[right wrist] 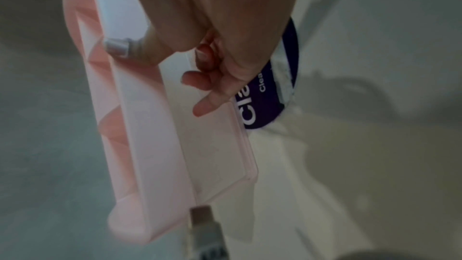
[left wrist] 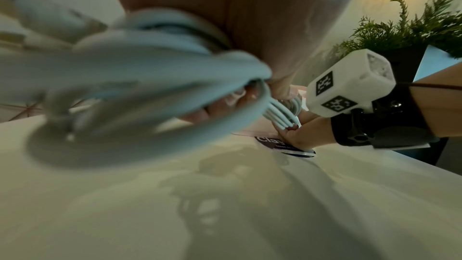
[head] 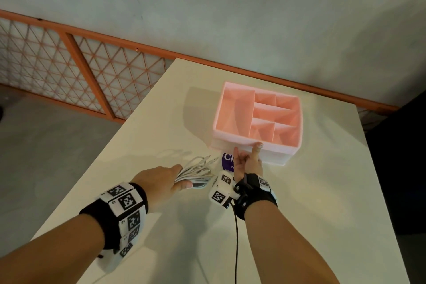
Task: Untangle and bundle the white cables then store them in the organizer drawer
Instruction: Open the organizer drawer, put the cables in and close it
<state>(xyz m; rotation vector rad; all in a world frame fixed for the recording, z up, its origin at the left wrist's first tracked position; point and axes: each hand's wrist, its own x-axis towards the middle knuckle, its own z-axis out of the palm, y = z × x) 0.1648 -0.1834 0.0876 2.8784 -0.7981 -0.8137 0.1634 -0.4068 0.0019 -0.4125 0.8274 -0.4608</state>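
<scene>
The left hand [head: 161,182] gripped the bundled white cables [head: 198,172], ready for storing. The right hand [head: 247,163] pinched the organizer drawer [head: 265,155] knob, seemingly to open it.

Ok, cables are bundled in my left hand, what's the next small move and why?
Probably pull the drawer open with the right hand: its fingers already sit at the drawer front of the pink organizer, while the left hand holds the white cables ready beside it.

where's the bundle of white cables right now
In the head view the white cables are gripped in the left hand, held over the table just left of the right hand and the pink organizer.
</scene>
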